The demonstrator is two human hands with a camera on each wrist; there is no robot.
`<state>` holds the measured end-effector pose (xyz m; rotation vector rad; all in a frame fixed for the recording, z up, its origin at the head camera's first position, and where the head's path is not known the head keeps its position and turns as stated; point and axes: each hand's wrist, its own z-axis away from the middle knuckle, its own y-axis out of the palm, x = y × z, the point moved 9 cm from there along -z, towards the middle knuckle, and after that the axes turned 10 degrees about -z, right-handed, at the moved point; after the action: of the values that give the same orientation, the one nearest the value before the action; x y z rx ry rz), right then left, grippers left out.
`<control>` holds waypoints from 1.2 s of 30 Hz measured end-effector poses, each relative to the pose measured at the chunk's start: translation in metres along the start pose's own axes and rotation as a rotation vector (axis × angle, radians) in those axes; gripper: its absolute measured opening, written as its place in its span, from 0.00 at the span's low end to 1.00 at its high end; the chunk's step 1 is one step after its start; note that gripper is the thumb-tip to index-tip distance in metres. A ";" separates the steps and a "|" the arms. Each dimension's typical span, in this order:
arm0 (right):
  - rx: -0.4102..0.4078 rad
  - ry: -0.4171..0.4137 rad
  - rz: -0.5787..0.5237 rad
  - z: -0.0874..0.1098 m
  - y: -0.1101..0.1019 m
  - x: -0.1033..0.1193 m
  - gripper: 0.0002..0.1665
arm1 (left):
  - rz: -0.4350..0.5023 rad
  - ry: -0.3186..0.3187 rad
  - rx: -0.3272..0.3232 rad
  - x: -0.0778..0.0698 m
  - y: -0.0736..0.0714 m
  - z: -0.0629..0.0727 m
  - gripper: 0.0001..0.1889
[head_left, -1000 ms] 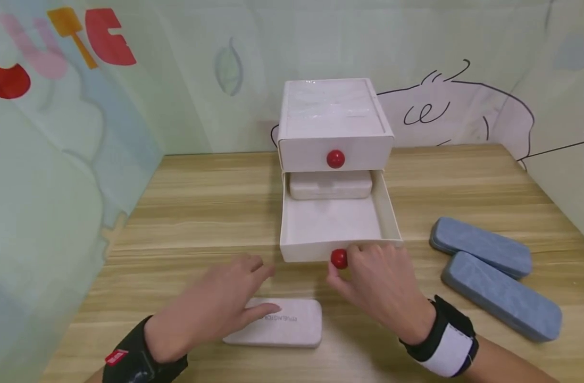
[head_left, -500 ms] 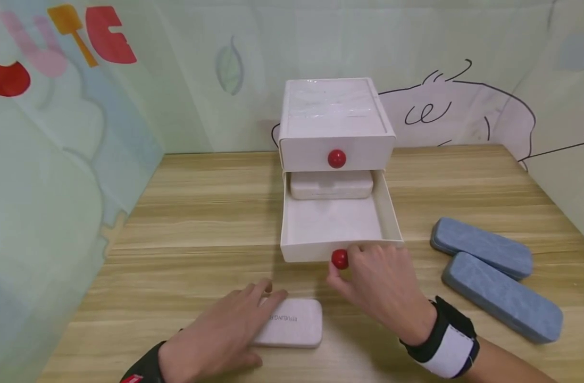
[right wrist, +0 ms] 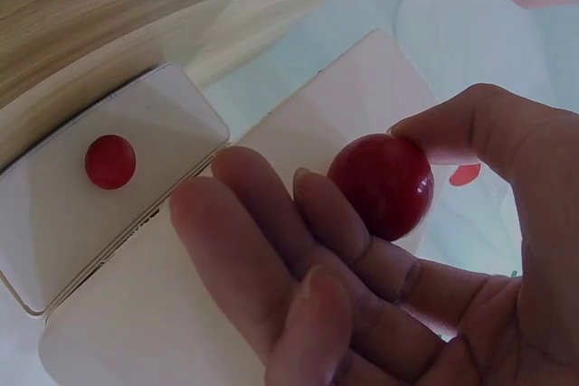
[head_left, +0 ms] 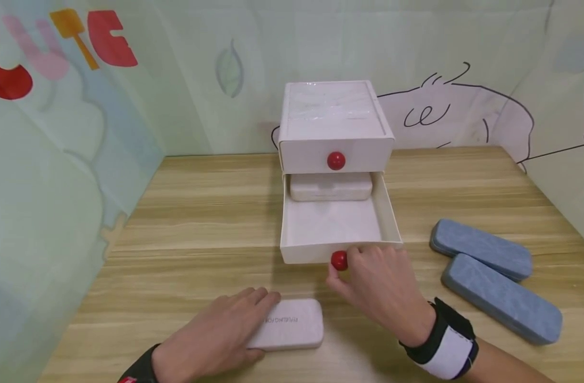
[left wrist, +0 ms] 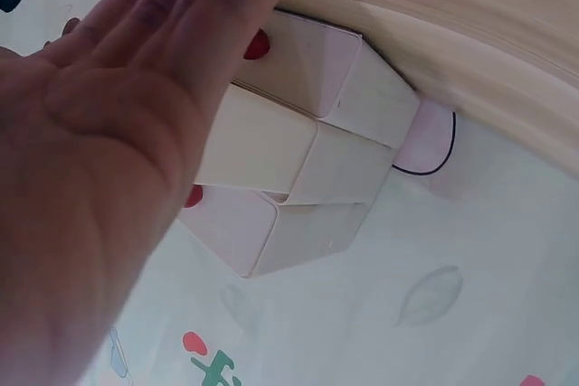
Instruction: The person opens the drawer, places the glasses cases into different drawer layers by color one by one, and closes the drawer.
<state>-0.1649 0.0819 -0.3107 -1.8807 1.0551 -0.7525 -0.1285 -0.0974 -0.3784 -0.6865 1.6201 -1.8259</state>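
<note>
A white drawer unit (head_left: 335, 109) with red knobs stands at the back. Its middle drawer (head_left: 332, 221) is pulled out, with a white case (head_left: 330, 187) lying at its rear. My right hand (head_left: 380, 290) pinches that drawer's red knob (right wrist: 380, 187) between thumb and curled forefinger. On the table in front lies another white glasses case (head_left: 292, 324) with printed lettering. My left hand (head_left: 220, 332) grips its left end, fingers over the far edge and thumb along the near edge. In the left wrist view, only a sliver of the case shows above the fingers.
Two blue glasses cases (head_left: 481, 247) (head_left: 502, 298) lie side by side at an angle on the right of the wooden table (head_left: 201, 213). A printed cloth backdrop (head_left: 191, 80) rises behind the table and along its sides. The lower drawer (right wrist: 68, 205) is closed.
My left hand has come down from above the printed white case and closed on its left end. My right hand stays on the knob, and the drawer has not moved.
</note>
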 end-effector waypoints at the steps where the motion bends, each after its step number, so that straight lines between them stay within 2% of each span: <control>1: 0.002 -0.001 0.001 0.000 0.000 0.000 0.31 | -0.006 0.001 -0.004 0.000 -0.001 0.001 0.40; 5: 0.019 0.003 0.001 0.000 0.001 0.001 0.30 | -0.033 -0.003 -0.014 0.000 -0.004 0.005 0.39; 11: 0.010 0.004 -0.001 -0.001 0.000 0.001 0.30 | -0.052 -0.019 0.010 -0.002 -0.009 0.009 0.38; 17: -0.009 -0.006 0.000 0.000 -0.002 0.002 0.31 | -0.031 -0.035 0.008 -0.002 -0.026 0.016 0.39; 20: -0.004 -0.001 -0.003 0.000 -0.002 0.002 0.31 | -0.037 -0.043 -0.040 0.000 -0.041 0.021 0.39; 26: 0.006 0.007 -0.004 -0.001 -0.001 0.001 0.31 | -0.104 -0.006 -0.235 0.003 -0.077 0.025 0.39; 29: 0.000 0.008 -0.004 0.000 -0.001 0.000 0.30 | -0.118 0.010 -0.301 0.003 -0.091 0.023 0.39; 30: -0.004 0.006 -0.002 0.000 -0.002 0.000 0.30 | -0.123 0.016 -0.315 0.003 -0.094 0.021 0.38; 36: 0.014 0.012 0.004 0.000 0.000 0.000 0.32 | -0.125 0.033 -0.306 0.002 -0.112 0.012 0.37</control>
<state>-0.1646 0.0819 -0.3108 -1.8636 1.0582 -0.7673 -0.1318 -0.0981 -0.2663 -0.9127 1.9405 -1.6966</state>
